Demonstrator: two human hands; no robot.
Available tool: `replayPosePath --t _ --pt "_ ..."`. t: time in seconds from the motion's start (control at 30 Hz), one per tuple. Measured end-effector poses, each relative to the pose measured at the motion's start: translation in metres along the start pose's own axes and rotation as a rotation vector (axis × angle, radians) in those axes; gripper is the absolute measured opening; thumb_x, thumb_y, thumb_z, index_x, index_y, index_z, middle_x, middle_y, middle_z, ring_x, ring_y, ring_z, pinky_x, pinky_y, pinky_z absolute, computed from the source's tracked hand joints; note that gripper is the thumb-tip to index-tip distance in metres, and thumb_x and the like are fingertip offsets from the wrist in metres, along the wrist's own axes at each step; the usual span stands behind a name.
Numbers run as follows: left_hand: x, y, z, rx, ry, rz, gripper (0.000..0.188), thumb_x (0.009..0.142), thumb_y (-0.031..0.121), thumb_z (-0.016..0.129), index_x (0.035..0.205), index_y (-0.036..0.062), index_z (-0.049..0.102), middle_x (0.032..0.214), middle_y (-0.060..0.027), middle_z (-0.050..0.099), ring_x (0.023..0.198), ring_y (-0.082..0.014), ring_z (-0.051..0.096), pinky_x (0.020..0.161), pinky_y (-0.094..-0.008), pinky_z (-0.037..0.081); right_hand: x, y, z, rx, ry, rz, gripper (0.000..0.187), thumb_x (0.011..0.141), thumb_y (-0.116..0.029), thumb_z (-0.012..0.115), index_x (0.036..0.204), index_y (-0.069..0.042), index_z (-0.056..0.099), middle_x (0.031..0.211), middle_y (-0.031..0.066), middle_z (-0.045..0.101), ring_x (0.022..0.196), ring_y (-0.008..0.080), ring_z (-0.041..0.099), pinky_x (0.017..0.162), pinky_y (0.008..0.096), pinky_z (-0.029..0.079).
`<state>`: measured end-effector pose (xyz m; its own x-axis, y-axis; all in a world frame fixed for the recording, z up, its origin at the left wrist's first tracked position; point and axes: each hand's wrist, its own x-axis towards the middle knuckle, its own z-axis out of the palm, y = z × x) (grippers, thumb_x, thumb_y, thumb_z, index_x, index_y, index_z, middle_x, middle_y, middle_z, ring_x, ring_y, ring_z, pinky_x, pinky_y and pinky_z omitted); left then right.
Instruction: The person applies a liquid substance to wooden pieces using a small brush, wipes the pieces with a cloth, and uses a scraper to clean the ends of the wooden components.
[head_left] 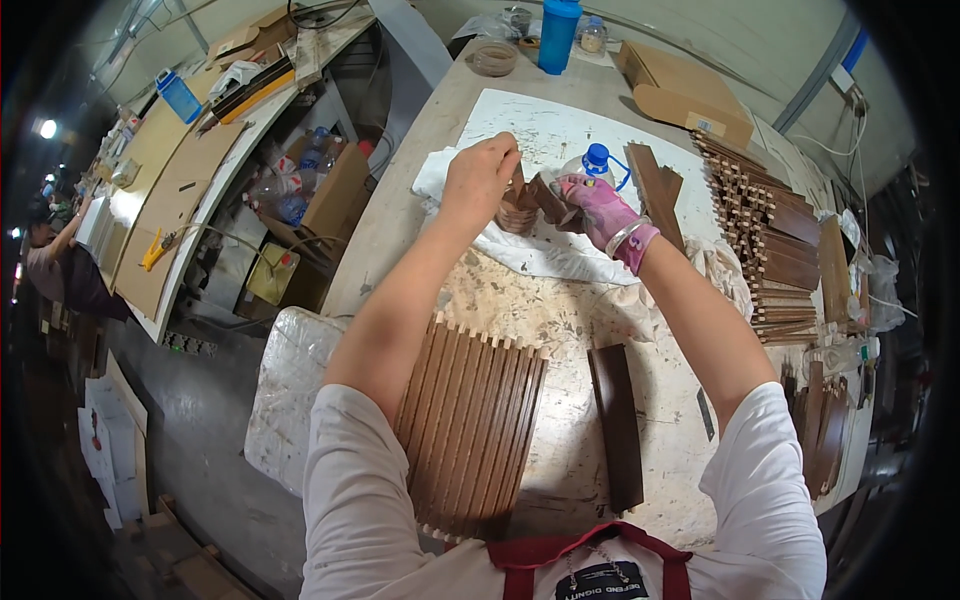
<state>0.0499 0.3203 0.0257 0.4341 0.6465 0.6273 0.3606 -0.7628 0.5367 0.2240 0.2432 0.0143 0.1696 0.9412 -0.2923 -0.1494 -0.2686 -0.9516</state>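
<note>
My left hand is bare, its fingers pinched together above a round brown jar or roll. A bit of brown material shows at the fingertips; its kind is unclear. My right hand wears a pink patterned glove and is closed on a crumpled dark brown piece, perhaps cloth or sandpaper. A clear bottle with a blue cap stands just behind the glove. White cloth lies beneath both hands. Nearer me is a row of brown wooden slats with pale tenon ends, and one separate dark slat.
Wooden slats are stacked at the right, near a cardboard box. At the table's far end stand a blue bottle and a round clear container. A wrapped stool or block adjoins the left edge. Another person works far left.
</note>
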Motion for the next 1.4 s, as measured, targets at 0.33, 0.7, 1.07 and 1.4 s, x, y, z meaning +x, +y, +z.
replayPosePath --t 0.33,0.7,1.07,1.4 --pt "0.009 -0.010 0.013 0.032 0.008 0.014 0.012 0.085 0.015 0.059 0.084 0.0033 0.057 0.070 -0.0167 0.060 0.067 -0.0343 0.059 0.059 -0.0394 0.044 0.006 -0.005 -0.008 -0.723 0.105 -0.357 0.034 0.086 -0.023 0.060 0.112 -0.001 0.060 0.097 0.0165 0.065 0.093 0.0285 0.062 0.082 0.0346 0.047" --pt "-0.011 -0.040 0.022 0.065 -0.084 -0.255 0.015 0.088 0.016 0.053 0.083 0.0022 0.054 0.074 -0.0180 0.062 0.074 -0.0368 0.060 0.065 -0.0448 0.046 -0.018 -0.007 -0.011 -1.553 0.057 -0.886 0.023 0.078 -0.014 0.060 0.100 -0.013 0.064 0.090 0.0105 0.061 0.086 0.0302 0.061 0.074 0.0409 0.048" --pt "-0.004 0.012 -0.012 0.124 -0.117 -0.282 0.038 0.090 0.032 0.057 0.110 0.0003 0.058 0.093 -0.0202 0.064 0.091 -0.0345 0.060 0.080 -0.0394 0.046 -0.115 -0.017 -0.074 -0.646 -0.001 -0.409 0.050 0.083 -0.033 0.066 0.123 -0.004 0.056 0.120 0.0123 0.059 0.106 0.0196 0.057 0.083 0.0308 0.049" --pt "-0.180 0.195 0.043 0.077 -0.738 -0.345 0.085 0.081 0.047 0.063 0.143 0.0039 0.023 0.109 -0.0276 0.054 0.101 -0.0393 0.056 0.089 -0.0421 0.045 -0.284 0.146 -0.091 0.955 0.061 -0.075 0.038 0.089 -0.021 0.057 0.119 0.002 0.051 0.109 0.0115 0.061 0.088 0.0200 0.061 0.080 0.0295 0.050"
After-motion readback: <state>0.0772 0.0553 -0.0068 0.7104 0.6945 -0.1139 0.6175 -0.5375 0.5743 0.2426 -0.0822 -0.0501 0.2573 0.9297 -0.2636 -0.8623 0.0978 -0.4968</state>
